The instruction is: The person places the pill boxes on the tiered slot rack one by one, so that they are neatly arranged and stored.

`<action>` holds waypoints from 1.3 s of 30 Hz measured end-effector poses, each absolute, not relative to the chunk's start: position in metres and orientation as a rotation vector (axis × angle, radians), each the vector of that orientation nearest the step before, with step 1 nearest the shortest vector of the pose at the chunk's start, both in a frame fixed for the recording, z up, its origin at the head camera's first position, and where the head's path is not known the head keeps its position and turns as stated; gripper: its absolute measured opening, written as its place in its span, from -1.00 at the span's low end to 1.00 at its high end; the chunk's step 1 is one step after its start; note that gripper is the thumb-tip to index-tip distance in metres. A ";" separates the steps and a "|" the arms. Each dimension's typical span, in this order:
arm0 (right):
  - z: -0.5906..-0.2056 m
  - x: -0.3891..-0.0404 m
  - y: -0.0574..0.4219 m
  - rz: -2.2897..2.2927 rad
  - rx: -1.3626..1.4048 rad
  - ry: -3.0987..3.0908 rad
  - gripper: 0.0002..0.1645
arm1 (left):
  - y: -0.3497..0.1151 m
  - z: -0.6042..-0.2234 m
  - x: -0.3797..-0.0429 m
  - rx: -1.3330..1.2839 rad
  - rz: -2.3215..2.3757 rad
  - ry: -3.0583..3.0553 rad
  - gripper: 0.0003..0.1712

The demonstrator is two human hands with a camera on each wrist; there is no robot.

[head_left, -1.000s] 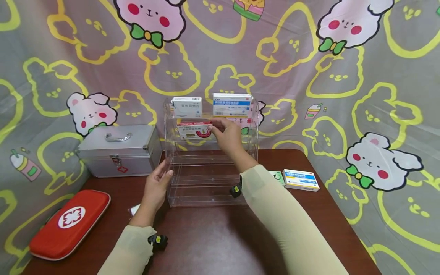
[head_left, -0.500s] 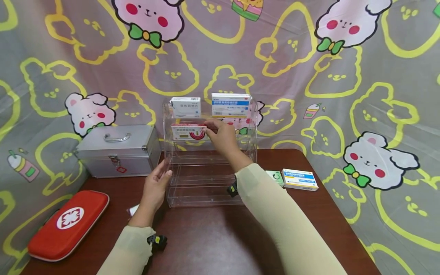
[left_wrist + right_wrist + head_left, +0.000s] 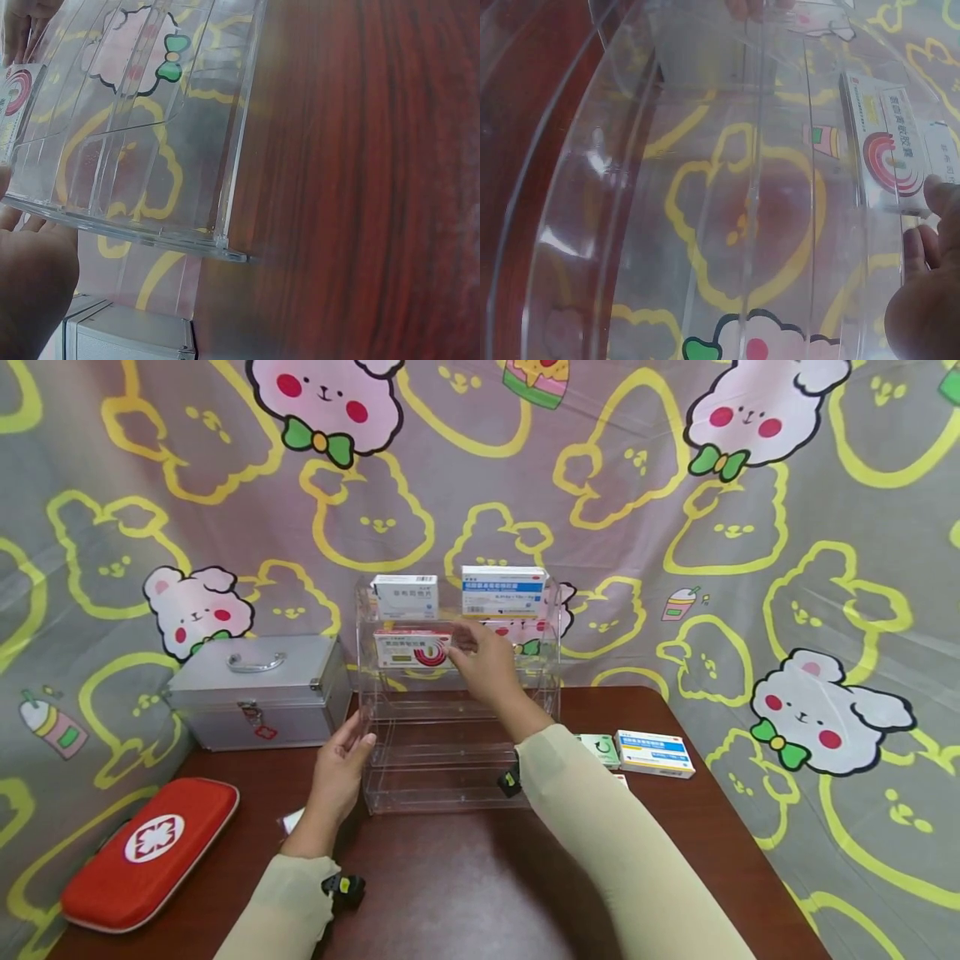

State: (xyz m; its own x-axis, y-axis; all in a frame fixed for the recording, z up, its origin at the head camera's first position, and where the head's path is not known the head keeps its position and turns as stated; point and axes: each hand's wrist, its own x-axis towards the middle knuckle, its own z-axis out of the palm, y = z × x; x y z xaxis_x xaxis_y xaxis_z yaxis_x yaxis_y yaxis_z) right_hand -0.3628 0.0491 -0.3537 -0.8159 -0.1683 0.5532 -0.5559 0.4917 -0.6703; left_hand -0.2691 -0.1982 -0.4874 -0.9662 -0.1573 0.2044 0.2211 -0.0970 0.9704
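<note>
- The right hand (image 3: 487, 664) has thumb and fingers nearly closed, pinching one end of the red-and-white medicine box (image 3: 411, 651); the thumb lies against its printed front.
- From those fingers the medicine box extends to the person's left, its long axis running across, along the tier; it stands on its long edge, front facing the person. Whether its base rests on the tier floor, I cannot tell.
- The left hand (image 3: 341, 768) is farther from it, lower and to the left, fingers and thumb loosely bent about the side wall of the clear display rack (image 3: 457, 797), the thumb on one face and fingers on the other.
- The medicine box is at the rack's second tier from the top, below a white tablet box (image 3: 407, 597); a blue-and-white capsule box (image 3: 504, 593) stands on the top tier, to the right.
- Outward on the table (image 3: 480, 877), a green box (image 3: 597, 750) and another blue-and-white box (image 3: 655, 753) lie right of the rack; a silver case (image 3: 255, 693) and red pouch (image 3: 150, 856) lie left.
</note>
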 end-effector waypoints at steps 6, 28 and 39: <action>-0.366 -0.344 0.064 1.311 0.607 -2.254 -0.42 | -0.199 -0.491 -0.268 -0.074 -2.148 -1.924 -0.29; -0.428 -0.271 0.297 1.550 0.416 -2.226 -0.54 | -0.197 -0.491 -0.269 -0.127 -2.171 -1.885 -0.29; -0.490 -0.261 0.364 1.400 0.277 -2.726 -0.45 | -0.196 -0.487 -0.268 -0.103 -2.166 -1.882 -0.30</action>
State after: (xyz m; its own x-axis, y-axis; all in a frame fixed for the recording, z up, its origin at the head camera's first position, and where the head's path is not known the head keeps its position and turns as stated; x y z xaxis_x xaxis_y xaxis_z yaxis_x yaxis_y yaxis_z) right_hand -0.2605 0.3644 -0.4900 -0.9818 -0.1296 0.1390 -0.1885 0.5700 -0.7998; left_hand -0.2676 -0.1965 -0.4867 -0.9610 -0.1556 0.2285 0.2480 -0.1200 0.9613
